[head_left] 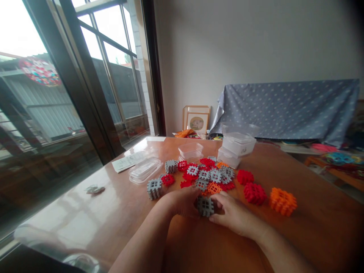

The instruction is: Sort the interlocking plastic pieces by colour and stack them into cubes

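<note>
Head view, looking down over a brown wooden desk (298,242) beside a tall window (85,76).

Left hand (182,203): curled, fingers closed against the left side of a grey grid block (205,206) resting on the desk near the front edge. Right hand (234,216): likewise curled, thumb and fingertips pressed to the right side of the same block. Block thus clasped between both hands, upright face toward the camera.

Just behind the hands: loose pile of flat interlocking pieces (209,174) in red, grey and orange. Left of the pile: two assembled grey cubes (154,188), one nearer, one farther back. Right of the pile: two assembled red cubes (254,192), then an orange cube (283,201), set apart from one another.

Farther back: clear plastic lid (145,170), clear shallow tub (190,151), stacked white containers (237,146), printed paper slip (123,163). Near the window-side edge: small crumpled clear wrapper (95,189).

Background: furniture under a dotted blue-grey cloth (287,108); framed picture (196,122) leaning at the wall.
</note>
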Available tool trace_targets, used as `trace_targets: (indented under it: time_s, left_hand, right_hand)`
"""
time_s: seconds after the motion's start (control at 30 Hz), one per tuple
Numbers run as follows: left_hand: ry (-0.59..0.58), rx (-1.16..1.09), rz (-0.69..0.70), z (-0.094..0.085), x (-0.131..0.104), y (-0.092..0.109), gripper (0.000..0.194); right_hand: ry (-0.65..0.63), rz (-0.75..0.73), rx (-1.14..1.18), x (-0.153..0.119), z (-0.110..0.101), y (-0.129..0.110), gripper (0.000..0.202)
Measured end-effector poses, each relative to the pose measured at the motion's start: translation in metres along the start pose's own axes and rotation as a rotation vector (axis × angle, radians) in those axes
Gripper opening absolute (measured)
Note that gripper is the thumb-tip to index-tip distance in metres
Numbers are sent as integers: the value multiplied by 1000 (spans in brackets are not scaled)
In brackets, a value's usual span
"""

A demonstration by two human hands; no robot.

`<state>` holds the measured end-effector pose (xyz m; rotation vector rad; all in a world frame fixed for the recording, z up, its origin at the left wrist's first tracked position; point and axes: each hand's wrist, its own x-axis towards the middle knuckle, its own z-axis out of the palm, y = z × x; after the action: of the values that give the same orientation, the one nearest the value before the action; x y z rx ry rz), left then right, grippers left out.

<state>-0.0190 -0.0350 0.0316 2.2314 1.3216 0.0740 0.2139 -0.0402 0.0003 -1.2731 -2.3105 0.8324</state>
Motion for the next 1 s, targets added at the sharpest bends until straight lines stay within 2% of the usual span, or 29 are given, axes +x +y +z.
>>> trace_targets:
  time_s: [0.1, 0.27, 0.33, 0.43, 0.63, 0.87, 1.0]
  left_hand:
    - [7, -52, -47, -1, -4, -2, 43]
    - [20, -25, -49, -2, -3, -9, 10]
    - [-2, 1, -59, 0, -1, -10, 4]
    - [-32, 15, -65, 2, 3, -12, 8]
    - [-19, 41, -86, 5, 6, -10, 5]
    - [27, 47, -82, 4, 5, -4, 6]
    - [13, 56, -81, 7, 6, -8, 7]
  right_hand:
    - [-6, 3, 16, -4, -5, 3, 32]
    - [-20, 12, -6, -6, -9, 14, 12]
    - [-17, 21, -14, -4, -8, 15, 9]
    - [-12, 27, -22, -1, -2, 14, 6]
    - [1, 23, -58, 0, 6, 12, 5]
    - [11, 23, -72, 0, 4, 6, 7]
    - [6, 29, -63, 0, 4, 5, 7]
